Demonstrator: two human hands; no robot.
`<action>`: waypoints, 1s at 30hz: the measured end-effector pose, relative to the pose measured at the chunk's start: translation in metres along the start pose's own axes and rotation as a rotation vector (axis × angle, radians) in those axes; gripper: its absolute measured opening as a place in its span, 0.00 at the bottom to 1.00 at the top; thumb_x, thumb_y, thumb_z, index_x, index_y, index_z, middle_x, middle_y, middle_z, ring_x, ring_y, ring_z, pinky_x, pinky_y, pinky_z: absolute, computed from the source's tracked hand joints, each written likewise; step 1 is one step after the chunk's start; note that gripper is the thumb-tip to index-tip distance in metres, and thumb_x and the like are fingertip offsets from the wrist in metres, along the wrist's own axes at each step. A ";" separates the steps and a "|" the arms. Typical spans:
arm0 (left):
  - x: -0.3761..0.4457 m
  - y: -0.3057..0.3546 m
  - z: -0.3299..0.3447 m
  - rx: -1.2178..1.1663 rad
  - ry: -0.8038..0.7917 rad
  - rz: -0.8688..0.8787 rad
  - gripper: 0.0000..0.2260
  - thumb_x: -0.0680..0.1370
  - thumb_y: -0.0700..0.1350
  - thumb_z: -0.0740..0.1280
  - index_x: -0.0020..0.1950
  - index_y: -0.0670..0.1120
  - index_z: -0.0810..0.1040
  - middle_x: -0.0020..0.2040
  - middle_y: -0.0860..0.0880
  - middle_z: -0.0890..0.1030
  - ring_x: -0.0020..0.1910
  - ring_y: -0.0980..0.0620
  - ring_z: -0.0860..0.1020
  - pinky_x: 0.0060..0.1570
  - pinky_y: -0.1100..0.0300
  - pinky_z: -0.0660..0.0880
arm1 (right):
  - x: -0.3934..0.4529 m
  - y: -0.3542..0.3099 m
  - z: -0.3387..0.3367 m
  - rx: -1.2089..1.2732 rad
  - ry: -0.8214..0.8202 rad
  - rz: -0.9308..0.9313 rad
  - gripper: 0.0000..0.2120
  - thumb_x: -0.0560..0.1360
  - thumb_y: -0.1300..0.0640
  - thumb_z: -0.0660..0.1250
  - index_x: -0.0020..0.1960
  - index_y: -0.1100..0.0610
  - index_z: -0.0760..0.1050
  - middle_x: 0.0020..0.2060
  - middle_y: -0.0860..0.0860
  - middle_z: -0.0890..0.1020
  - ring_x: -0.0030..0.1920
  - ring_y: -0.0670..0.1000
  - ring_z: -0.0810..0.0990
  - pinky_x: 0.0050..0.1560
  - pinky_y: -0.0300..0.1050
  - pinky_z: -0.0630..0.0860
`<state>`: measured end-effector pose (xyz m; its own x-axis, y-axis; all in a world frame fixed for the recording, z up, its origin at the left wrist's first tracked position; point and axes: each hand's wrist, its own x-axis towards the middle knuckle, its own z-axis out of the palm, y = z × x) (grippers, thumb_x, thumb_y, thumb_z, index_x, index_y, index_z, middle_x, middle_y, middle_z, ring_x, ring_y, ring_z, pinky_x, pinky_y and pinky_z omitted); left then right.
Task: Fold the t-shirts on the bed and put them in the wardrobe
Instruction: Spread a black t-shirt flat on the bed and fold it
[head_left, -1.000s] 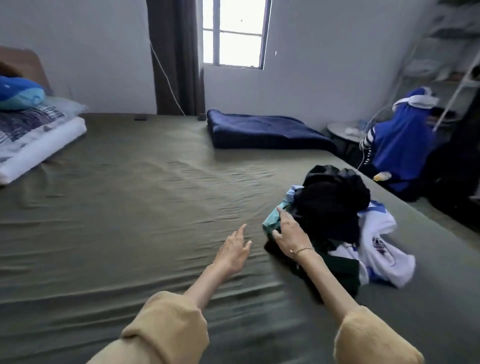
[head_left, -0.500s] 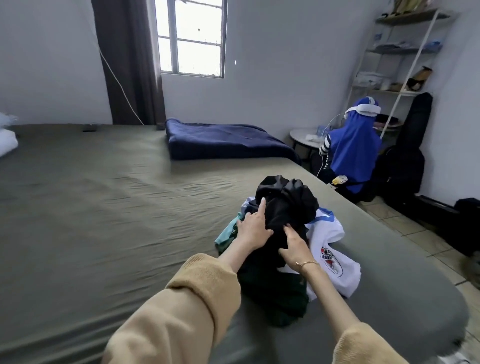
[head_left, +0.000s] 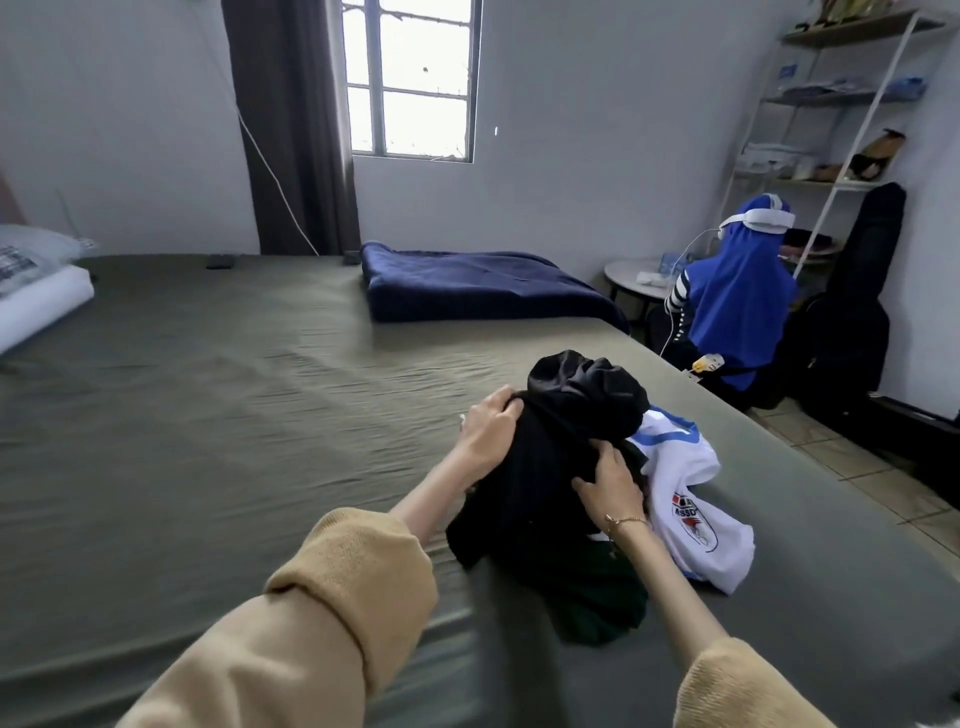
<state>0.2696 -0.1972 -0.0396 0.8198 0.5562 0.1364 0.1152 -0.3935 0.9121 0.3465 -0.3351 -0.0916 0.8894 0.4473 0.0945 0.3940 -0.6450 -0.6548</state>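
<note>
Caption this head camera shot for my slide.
Both hands, left and right, grip a black t-shirt atop the pile.

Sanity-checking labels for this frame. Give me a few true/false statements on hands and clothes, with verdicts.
1. Both hands grip the black garment. True: the left hand and the right hand both hold it.
2. The white t-shirt is neatly folded. False: it lies crumpled beside the pile.
3. The folded blue blanket lies at the far side of the bed. True.
4. The right hand is lifting the white t-shirt. False: it holds the black garment.
5. The pile sits in the wardrobe. False: it lies on the bed.
</note>
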 end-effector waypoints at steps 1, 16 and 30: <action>-0.001 0.001 -0.009 -0.045 0.020 -0.009 0.18 0.82 0.43 0.56 0.72 0.41 0.67 0.72 0.44 0.68 0.73 0.46 0.63 0.73 0.55 0.53 | -0.002 -0.005 0.002 0.016 0.009 -0.002 0.28 0.74 0.62 0.65 0.71 0.59 0.60 0.69 0.57 0.64 0.67 0.59 0.68 0.67 0.55 0.65; -0.084 -0.085 -0.226 -0.212 0.505 -0.226 0.16 0.83 0.44 0.56 0.67 0.38 0.72 0.64 0.45 0.75 0.66 0.47 0.71 0.64 0.60 0.65 | -0.068 -0.143 0.123 0.356 -0.364 -0.278 0.08 0.77 0.66 0.61 0.53 0.56 0.68 0.45 0.54 0.78 0.34 0.45 0.76 0.33 0.29 0.70; -0.223 -0.224 -0.305 0.183 0.691 -0.786 0.13 0.77 0.36 0.58 0.58 0.37 0.75 0.60 0.39 0.77 0.60 0.40 0.74 0.57 0.54 0.70 | -0.137 -0.157 0.220 -0.152 -0.617 -0.244 0.20 0.73 0.63 0.65 0.65 0.59 0.69 0.62 0.56 0.74 0.62 0.54 0.73 0.60 0.42 0.69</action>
<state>-0.1104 -0.0101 -0.1567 -0.0121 0.9746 -0.2236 0.6040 0.1854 0.7752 0.1118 -0.1590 -0.1664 0.4936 0.8334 -0.2489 0.6346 -0.5407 -0.5521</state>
